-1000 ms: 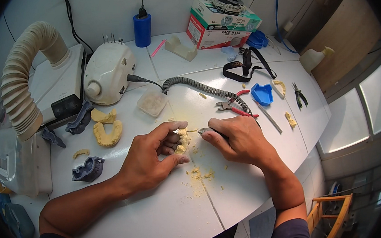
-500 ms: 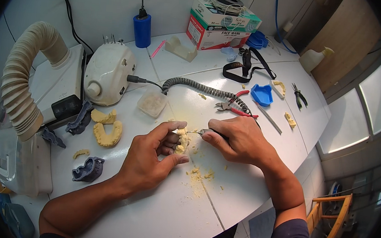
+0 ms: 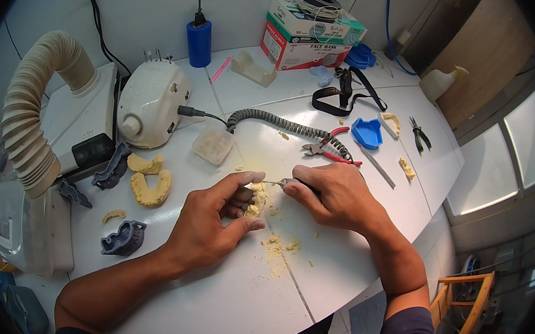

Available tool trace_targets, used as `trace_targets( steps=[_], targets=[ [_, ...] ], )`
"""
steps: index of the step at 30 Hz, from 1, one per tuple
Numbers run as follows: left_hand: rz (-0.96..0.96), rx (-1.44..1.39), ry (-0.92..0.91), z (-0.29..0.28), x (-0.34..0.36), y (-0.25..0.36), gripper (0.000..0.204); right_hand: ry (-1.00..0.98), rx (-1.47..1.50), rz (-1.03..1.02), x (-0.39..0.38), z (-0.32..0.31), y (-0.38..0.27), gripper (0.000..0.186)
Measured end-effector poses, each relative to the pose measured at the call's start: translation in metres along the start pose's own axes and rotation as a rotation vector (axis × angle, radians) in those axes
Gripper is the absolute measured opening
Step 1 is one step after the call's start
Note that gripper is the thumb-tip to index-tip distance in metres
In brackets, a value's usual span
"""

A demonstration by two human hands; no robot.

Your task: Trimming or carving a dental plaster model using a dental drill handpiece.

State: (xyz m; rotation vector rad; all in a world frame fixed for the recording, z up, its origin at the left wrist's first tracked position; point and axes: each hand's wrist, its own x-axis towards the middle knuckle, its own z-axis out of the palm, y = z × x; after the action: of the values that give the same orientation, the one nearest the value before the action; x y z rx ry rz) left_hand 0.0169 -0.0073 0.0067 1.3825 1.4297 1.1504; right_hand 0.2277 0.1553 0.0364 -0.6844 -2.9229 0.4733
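My left hand (image 3: pixel 215 216) is closed on a pale yellow dental plaster cast (image 3: pixel 256 200), held upright between thumb and fingertips just above the table. In my right hand (image 3: pixel 338 195) is a slim rotary handpiece (image 3: pixel 286 182), gripped like a pen. Its thin metal bur points left and meets the cast's upper end, by my left forefinger; whether it touches the plaster I cannot tell. A coiled grey cord (image 3: pixel 271 119) runs from near my right hand back to a white control unit (image 3: pixel 153 103). Yellow crumbs and dust (image 3: pixel 281 245) lie on the table below the cast.
Yellow dental casts (image 3: pixel 151 188) and dark grey moulds (image 3: pixel 123 238) lie left, by a ribbed suction hose (image 3: pixel 35 99). Red-handled cutters (image 3: pixel 326 152), a blue tray (image 3: pixel 367 133), a metal tool (image 3: pixel 379 167) and black pliers (image 3: pixel 420 135) lie right. Boxes (image 3: pixel 307 40) stand behind.
The bur has shifted very slightly up the cast, toward my left forefinger, and the cast has tilted a little. Both hands keep their grips.
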Motion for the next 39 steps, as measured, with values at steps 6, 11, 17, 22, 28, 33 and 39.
trace_targets(
  steps=[6, 11, 17, 22, 28, 33, 39],
  targets=[
    [-0.003, -0.004, -0.003, 0.0001, 0.0002, 0.0004, 0.062, -0.003, 0.004, 0.006, -0.0001, -0.0012, -0.0004, 0.051],
    [-0.004, -0.005, 0.002, 0.0003, 0.0001, -0.0008, 0.062, -0.017, 0.001, -0.011, -0.0003, -0.0015, 0.001, 0.051],
    [-0.003, 0.0, 0.005, 0.0008, 0.0004, -0.0019, 0.063, -0.015, 0.014, -0.025, -0.0008, -0.0014, 0.0025, 0.051],
    [-0.014, -0.025, 0.007, 0.0012, 0.0001, -0.0035, 0.064, -0.013, 0.019, -0.036, -0.0009, -0.0024, 0.0022, 0.051],
    [-0.01, -0.027, 0.037, 0.0018, -0.0002, -0.0022, 0.062, 0.002, 0.048, -0.027, -0.0007, -0.0004, 0.0047, 0.051],
    [-0.019, 0.012, 0.052, 0.0002, -0.0002, -0.0003, 0.066, 0.032, 0.032, -0.045, -0.0005, -0.0007, 0.0045, 0.05],
    [-0.022, -0.009, 0.039, -0.0001, 0.0004, -0.0011, 0.067, 0.052, 0.005, -0.049, -0.0003, 0.0003, 0.0063, 0.05]
  ],
)
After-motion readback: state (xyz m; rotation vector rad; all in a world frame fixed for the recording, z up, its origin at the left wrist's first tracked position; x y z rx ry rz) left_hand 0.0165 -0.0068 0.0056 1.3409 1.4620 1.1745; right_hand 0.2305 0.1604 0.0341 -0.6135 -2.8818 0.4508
